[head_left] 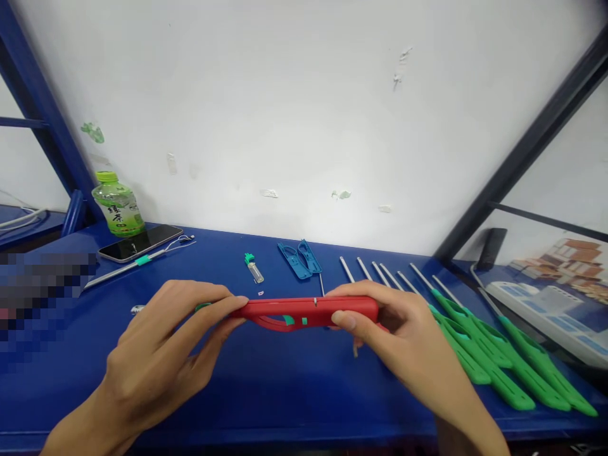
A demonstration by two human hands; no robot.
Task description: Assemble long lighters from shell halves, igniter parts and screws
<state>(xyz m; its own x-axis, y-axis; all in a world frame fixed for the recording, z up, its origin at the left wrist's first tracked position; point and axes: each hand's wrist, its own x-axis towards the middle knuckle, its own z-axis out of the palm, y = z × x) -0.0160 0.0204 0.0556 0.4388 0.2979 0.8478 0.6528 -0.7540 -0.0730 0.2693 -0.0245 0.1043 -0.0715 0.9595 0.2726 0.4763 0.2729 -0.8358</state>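
L hand [159, 345] & R hand [396, 329] pinch opposite ends of red handle [308, 310] so it sits level. Green tools [503, 361] rowed at 3 o'clock, in reach

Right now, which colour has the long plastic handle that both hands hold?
The plastic handle is red, with small green inserts; the head view shows it.

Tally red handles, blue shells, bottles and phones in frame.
red handle: 1, held between left hand and right hand
blue shells: 2
bottle: 1
phone: 1
Total: 5
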